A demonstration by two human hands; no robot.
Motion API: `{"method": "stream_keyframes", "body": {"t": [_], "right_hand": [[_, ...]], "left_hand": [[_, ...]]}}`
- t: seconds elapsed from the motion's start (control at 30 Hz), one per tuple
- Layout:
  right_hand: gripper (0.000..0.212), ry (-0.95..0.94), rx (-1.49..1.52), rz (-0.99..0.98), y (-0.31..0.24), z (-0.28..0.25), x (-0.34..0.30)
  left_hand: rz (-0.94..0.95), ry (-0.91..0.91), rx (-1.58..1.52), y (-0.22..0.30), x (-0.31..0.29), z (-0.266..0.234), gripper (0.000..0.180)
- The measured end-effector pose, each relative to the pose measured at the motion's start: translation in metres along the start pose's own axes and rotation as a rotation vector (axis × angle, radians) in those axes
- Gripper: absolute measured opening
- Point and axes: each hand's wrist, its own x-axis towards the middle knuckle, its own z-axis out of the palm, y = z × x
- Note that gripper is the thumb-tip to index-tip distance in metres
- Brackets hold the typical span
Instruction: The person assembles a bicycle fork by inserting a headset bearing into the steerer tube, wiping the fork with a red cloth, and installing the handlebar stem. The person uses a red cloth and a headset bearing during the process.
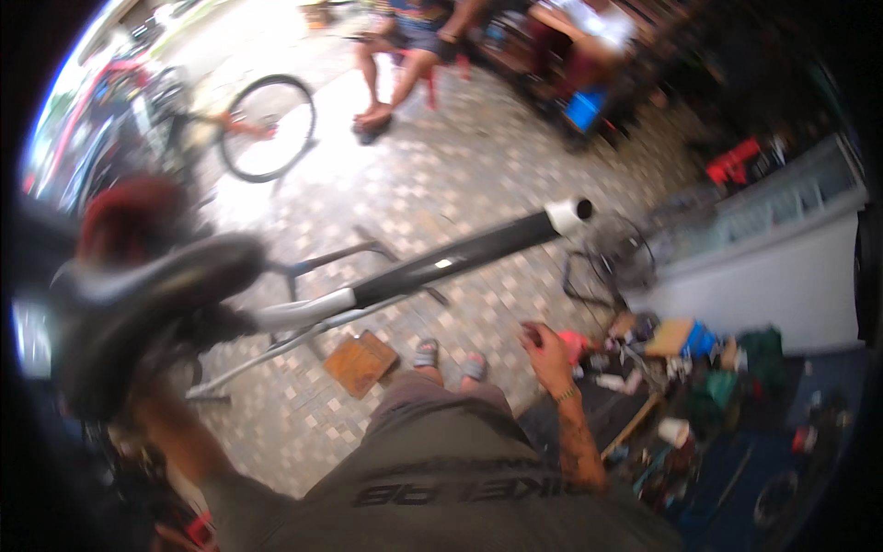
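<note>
A bicycle frame with a black and white tube slants across the middle, its open round end toward the right. At its left end sits a dark saddle, large and blurred. My left forearm reaches up to just below the saddle; the saddle and shadow hide the hand and its fingers. My right hand, a bracelet on its wrist, hangs in the air below the tube's open end, touching neither tube nor floor. Its fingers are curled together; whether something small is pinched in them, I cannot make out.
Below the frame stand thin metal legs and a brown square board on the tiled floor. A fan and a heap of tools and rags lie right. Seated people, a bicycle wheel and bikes are farther back.
</note>
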Motion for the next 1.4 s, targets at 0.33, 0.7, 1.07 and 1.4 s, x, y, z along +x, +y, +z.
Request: {"method": "stream_keyframes", "body": {"t": [0.33, 0.7, 1.07, 1.4], "right_hand": [[0.030, 0.057, -0.051, -0.097, -0.039, -0.001, 0.001], [0.027, 0.149, -0.089, 0.164, -0.023, 0.007, -0.064], [0.030, 0.399, -0.009, 0.375, 0.011, -0.006, -0.254], [0.024, 0.982, 0.163, 0.674, 0.029, 0.019, -0.431]], "left_hand": [[0.004, -0.043, 0.020, -0.039, 0.031, 0.021, 0.034], [0.378, 0.057, -0.419, 0.096, -0.091, 0.032, 0.035], [0.469, -1.322, -2.071, 0.303, -0.224, 0.089, 0.038], [0.595, -1.660, -1.568, 0.410, -0.271, 0.197, 0.030]]}}
